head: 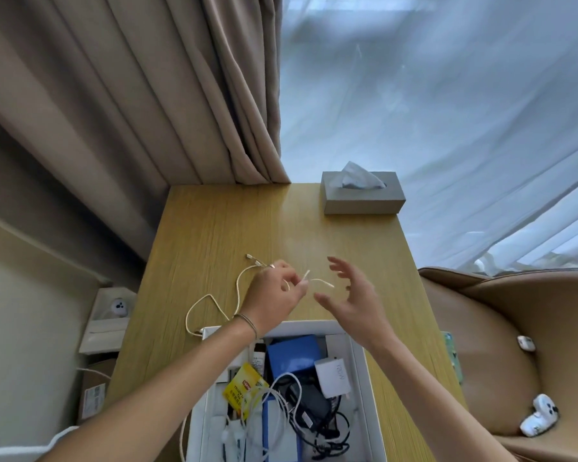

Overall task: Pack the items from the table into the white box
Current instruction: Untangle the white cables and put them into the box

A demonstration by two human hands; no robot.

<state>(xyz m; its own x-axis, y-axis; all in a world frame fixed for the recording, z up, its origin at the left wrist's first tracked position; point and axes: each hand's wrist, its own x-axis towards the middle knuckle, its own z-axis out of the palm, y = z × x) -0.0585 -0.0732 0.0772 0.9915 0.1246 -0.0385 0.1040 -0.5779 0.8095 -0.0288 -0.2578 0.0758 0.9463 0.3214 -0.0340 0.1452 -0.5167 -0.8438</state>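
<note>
The white cardboard box (pixel 359 355) at the near table edge already holds many items. Only the thin white cable (pixel 211 296) lies outside, just beyond it. The left hand (pixel 274 295) pinches the cable; the right hand (pixel 351 295) hovers beside, fingers spread, holding nothing.

Single head-worn wide view — looking steeply down, close over the table (pixel 214 228).

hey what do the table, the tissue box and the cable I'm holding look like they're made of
Table: looks like wood or wood-look laminate, with a light grain pattern and a soft sheen.
Tissue box: grey with a matte finish; could be plastic, card or a leather-like cover, the picture can't settle which.
Cable: cream-white and flexible, possibly braided fabric over wire; left hand pinches it, right hand is open.
</note>
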